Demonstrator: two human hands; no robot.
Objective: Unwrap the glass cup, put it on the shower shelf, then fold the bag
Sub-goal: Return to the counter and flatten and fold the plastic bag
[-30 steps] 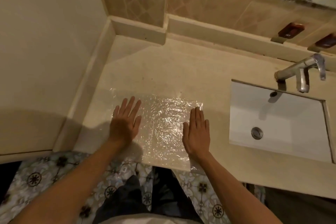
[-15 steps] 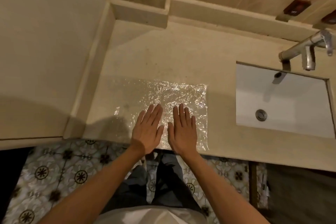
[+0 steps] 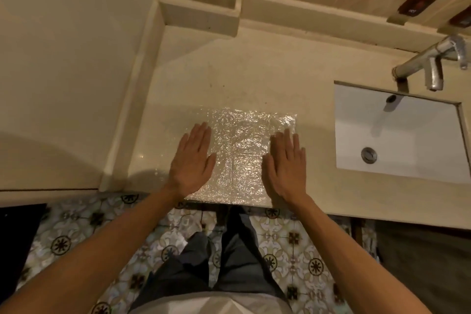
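Late stage, by the look of it. The clear crinkled bubble-wrap bag (image 3: 242, 155) lies flat and empty on the beige stone vanity counter (image 3: 254, 71), its near edge at the counter's front lip. No glass cup anywhere in view, no shower shelf either, so I judge unwrapping and placing as already done but can't confirm from this view.

Left hand (image 3: 192, 160) lies palm down, fingers straight and together, pressing the bag's left side. Right hand (image 3: 286, 163) does the same on the right side, fingers straight, near the bag's right edge. Neither hand grips or pinches anything; both are flat and spread apart with a strip of bag showing between them. Reads as smoothing the bag before folding.

A faint crease line runs down the middle of the bag; whether that's a fold or just a seam, can't tell. The bag shows as one flat sheet, so the folding itself looks not yet done.

White rectangular sink basin (image 3: 397, 135) and metal faucet (image 3: 430, 64) sit well right of the bag.
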